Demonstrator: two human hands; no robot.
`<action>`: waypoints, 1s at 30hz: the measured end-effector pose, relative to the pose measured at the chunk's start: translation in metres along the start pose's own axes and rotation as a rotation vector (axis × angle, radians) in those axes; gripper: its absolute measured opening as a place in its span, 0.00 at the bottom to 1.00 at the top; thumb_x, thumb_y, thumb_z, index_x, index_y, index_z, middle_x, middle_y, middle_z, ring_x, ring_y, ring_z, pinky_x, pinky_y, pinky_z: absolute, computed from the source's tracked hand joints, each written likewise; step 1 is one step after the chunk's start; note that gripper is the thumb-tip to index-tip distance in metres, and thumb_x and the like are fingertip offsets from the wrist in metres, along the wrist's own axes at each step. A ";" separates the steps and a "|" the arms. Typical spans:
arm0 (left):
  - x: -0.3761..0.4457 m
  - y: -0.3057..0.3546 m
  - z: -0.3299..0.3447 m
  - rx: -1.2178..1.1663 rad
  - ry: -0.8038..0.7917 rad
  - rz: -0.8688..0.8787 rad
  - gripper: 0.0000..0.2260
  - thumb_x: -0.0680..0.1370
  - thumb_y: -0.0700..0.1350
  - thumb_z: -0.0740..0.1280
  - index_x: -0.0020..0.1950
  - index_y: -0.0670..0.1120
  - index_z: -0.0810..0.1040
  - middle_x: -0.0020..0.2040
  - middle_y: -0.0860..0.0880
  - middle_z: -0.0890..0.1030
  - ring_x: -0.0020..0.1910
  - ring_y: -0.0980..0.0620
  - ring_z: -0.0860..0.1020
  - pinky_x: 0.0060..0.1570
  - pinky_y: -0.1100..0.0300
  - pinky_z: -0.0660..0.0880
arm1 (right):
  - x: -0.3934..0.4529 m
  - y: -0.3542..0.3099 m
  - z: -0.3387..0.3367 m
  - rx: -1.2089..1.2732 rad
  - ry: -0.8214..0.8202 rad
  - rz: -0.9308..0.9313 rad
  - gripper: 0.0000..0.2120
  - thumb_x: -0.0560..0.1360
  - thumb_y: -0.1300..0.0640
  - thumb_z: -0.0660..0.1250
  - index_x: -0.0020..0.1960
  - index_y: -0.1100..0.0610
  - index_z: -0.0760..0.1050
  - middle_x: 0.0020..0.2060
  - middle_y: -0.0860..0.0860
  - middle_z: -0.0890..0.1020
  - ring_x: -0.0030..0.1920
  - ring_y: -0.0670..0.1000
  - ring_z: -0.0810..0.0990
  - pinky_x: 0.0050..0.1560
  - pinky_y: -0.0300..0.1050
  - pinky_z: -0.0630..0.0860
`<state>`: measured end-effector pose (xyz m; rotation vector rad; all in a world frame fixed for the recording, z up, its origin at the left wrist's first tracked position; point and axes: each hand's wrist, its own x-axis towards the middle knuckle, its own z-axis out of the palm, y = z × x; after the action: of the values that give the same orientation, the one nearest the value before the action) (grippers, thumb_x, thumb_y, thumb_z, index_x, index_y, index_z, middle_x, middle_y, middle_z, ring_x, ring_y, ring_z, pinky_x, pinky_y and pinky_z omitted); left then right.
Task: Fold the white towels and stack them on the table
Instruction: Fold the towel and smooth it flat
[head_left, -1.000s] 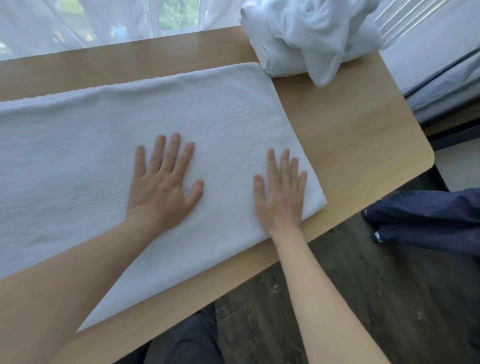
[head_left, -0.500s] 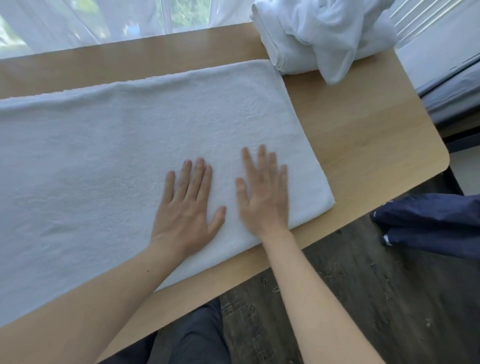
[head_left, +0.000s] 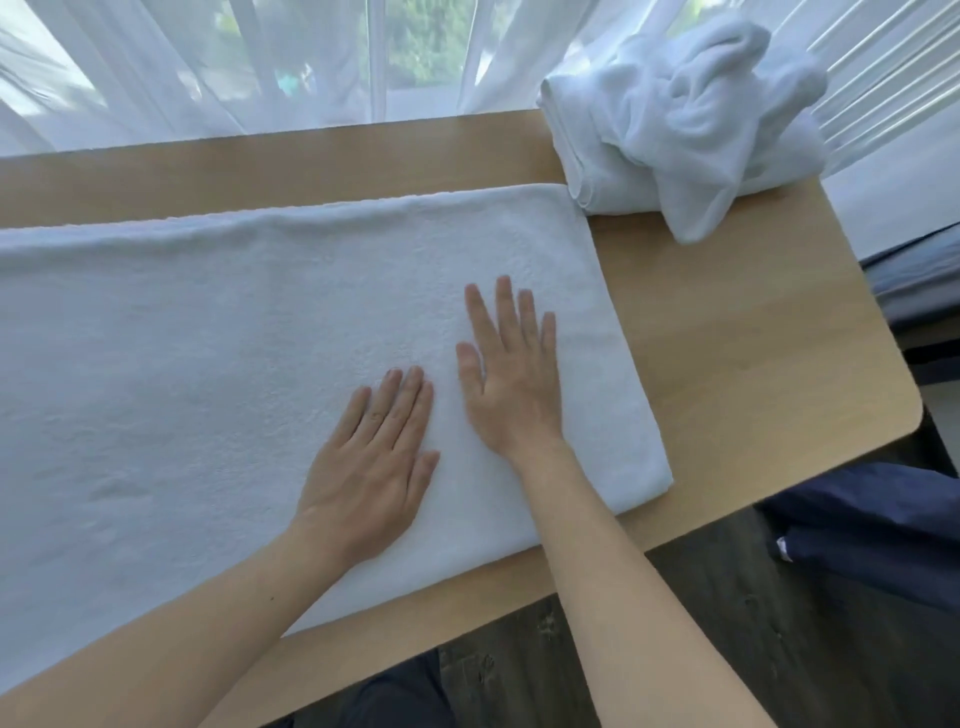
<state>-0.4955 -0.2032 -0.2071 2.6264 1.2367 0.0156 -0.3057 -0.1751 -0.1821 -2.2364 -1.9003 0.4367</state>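
A long white terry towel, folded lengthwise into a broad band, lies flat across the light wooden worktop. Its right end stops short of the worktop's rounded right corner, and its left part runs out of view at the picture's left edge. The near long edge lies just inside the worktop's near edge.

Both hands rest palm down on the right part of this towel, side by side and close together without touching. The left hand lies flat with its fingers straight and together, thumb out to the side, so its grip is spread and holds nothing. The right hand sits slightly farther forward, fingers straight and a little fanned, also pressing flat on the cloth with nothing held. Both forearms are bare.

At the far right corner of the worktop sits a rumpled heap of white towels, with one loose flap hanging down toward the wood. The heap's lower left edge is just beside the far right corner of the flat towel; whether they touch cannot be told.

Sheer white curtains hang behind the worktop. Below the near edge shows dark wood-plank flooring, and at the right edge a dark navy fabric item.
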 end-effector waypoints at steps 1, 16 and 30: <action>0.005 -0.003 -0.002 -0.006 0.011 0.008 0.28 0.85 0.54 0.45 0.81 0.40 0.53 0.82 0.43 0.51 0.81 0.47 0.49 0.79 0.47 0.49 | 0.009 -0.009 0.004 0.005 -0.025 -0.085 0.28 0.84 0.45 0.47 0.82 0.46 0.49 0.82 0.52 0.47 0.81 0.54 0.43 0.80 0.54 0.37; 0.169 -0.040 -0.022 -0.036 0.063 -0.294 0.33 0.81 0.60 0.42 0.82 0.45 0.46 0.83 0.48 0.46 0.81 0.47 0.42 0.78 0.50 0.37 | 0.126 0.039 -0.010 -0.125 -0.085 -0.139 0.28 0.84 0.42 0.46 0.82 0.42 0.43 0.82 0.49 0.43 0.81 0.51 0.40 0.79 0.53 0.36; 0.264 0.000 -0.036 -0.169 0.037 -0.039 0.28 0.84 0.55 0.54 0.80 0.41 0.59 0.79 0.45 0.63 0.80 0.46 0.55 0.79 0.54 0.44 | 0.033 0.095 -0.035 0.351 0.103 0.310 0.29 0.82 0.52 0.61 0.80 0.58 0.59 0.76 0.54 0.67 0.76 0.53 0.63 0.76 0.50 0.58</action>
<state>-0.3296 0.0053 -0.1959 2.4681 1.2404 0.1558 -0.2007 -0.1568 -0.1835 -2.2612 -1.3089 0.6294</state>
